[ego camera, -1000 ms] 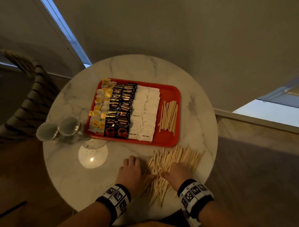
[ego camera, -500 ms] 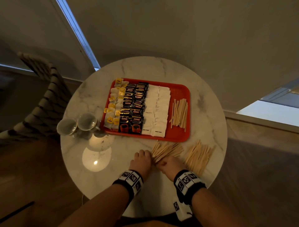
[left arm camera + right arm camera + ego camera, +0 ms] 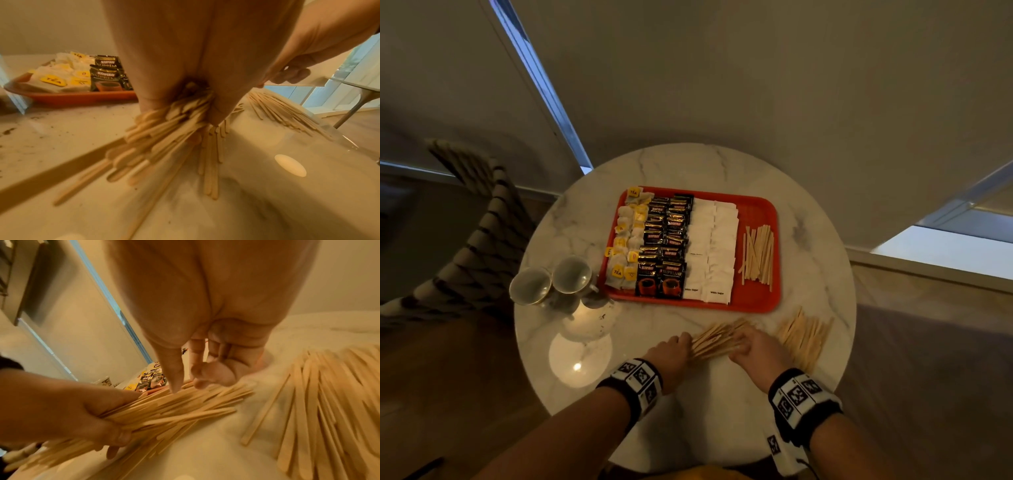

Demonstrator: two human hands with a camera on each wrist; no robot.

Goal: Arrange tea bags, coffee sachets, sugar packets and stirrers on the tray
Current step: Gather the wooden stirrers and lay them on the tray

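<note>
Left wrist view: fingers of the left hand hidden behind blurred stirrers.

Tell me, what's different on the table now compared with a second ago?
The loose spread of stirrers has been split. The left hand now grips a gathered bundle of stirrers, and the right hand touches its far end. A second heap of stirrers lies apart to the right. The red tray, its tea bags, sachets, sugar packets and stirrers, and the cups stayed put.

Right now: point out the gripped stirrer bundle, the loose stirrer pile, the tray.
gripped stirrer bundle (image 3: pixel 717 341), head view, mid-bundle
loose stirrer pile (image 3: pixel 803 335), head view, pile centre
tray (image 3: pixel 758 205), head view, bare far corner
</note>
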